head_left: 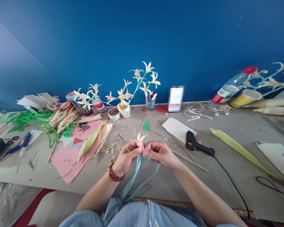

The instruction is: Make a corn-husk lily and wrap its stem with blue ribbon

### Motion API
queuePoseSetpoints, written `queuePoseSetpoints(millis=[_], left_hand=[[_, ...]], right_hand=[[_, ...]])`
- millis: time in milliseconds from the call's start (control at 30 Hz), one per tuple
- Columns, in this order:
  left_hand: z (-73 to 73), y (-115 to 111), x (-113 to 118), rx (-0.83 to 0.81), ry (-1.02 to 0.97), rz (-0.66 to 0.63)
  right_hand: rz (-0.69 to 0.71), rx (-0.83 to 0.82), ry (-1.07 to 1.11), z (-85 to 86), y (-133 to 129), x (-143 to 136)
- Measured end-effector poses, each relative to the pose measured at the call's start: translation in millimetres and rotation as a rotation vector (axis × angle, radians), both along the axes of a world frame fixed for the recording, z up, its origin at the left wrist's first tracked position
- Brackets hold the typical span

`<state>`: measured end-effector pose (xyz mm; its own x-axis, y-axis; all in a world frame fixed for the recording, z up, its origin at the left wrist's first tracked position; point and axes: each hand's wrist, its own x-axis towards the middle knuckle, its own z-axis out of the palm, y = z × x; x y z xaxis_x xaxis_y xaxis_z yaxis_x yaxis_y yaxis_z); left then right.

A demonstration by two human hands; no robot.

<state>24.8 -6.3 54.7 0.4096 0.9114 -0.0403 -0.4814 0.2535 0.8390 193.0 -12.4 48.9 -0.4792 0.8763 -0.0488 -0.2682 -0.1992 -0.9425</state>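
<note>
Above the table's near middle, my left hand (130, 155) pinches the base of a small cream husk flower (140, 138), its pointed petals standing up. My right hand (160, 153) is closed right beside it, thumb and fingertips pressed on a light blue ribbon (136, 171) at the flower's base. The ribbon hangs in a long loop toward my lap. A thin stem end pokes out below my fingers. Exactly how the ribbon lies around the stem is hidden by the fingertips.
A black glue gun (191, 142) with a cord lies to the right, near a green corn husk (238, 151). Pink paper (67, 160), green stems (30, 121) and scissors (83, 126) lie left. Finished flowers stand in a white cup (124, 111). A bottle (229, 90) leans at the back right.
</note>
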Motion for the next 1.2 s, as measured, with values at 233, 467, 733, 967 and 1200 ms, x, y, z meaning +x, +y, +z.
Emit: queuePoseSetpoints(millis=[233, 467, 733, 967, 1200], left_hand=[[-5.2, -1.0, 0.8, 0.007, 0.030, 0.064], [-12.1, -2.0, -0.9, 0.082, 0.168, 0.195], [-11.0, -2.6, -4.4, 0.115, 0.177, 0.157], [-8.9, -2.6, -6.2, 0.104, 0.164, 0.080], [-2.6, -1.0, -3.5, 0.012, 0.009, -0.033]], right_hand=[[-0.155, 0.183, -0.105, 1.4, -2.0, -4.4], [-0.308, 0.449, -0.428, 8.9, -3.6, -0.8], [-0.212, 0.397, -0.436, 9.4, 0.4, 4.1], [-0.082, 0.201, -0.196, 3.4, 2.8, 7.4], [0.015, -0.027, 0.053, -6.3, 2.4, -1.0]])
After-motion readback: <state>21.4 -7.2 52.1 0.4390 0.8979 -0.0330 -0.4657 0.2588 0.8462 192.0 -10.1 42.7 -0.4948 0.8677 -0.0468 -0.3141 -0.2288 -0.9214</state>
